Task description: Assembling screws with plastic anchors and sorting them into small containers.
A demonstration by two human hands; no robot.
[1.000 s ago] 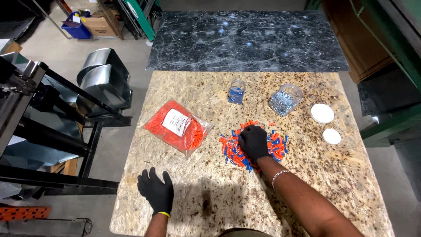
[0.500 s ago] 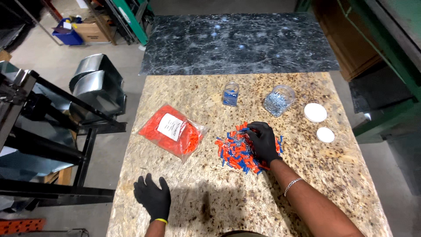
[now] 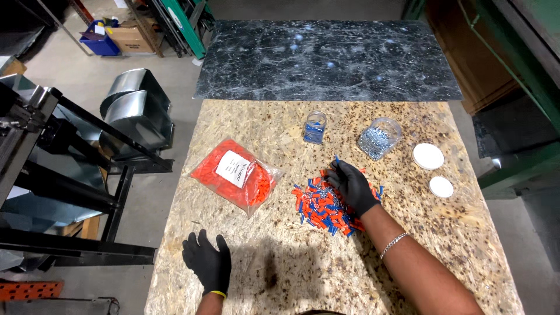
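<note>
A pile of small orange and blue plastic pieces lies on the chipboard table. My right hand, in a black glove, rests on the pile's far right part and pinches a blue piece at the fingertips. My left hand, also gloved, lies flat on the table near the front left edge, fingers spread, holding nothing. Left of the pile lies a clear bag of orange pieces with a white label.
Beyond the pile stand a small jar of blue pieces and a larger jar of metal bits. Two white lids lie at the right. A dark marble slab adjoins the far end; metal ducts sit on the floor left.
My right hand has shifted from the pile's middle to its far right side and lifted a blue piece at the fingertips. My left hand has stayed flat in place.
</note>
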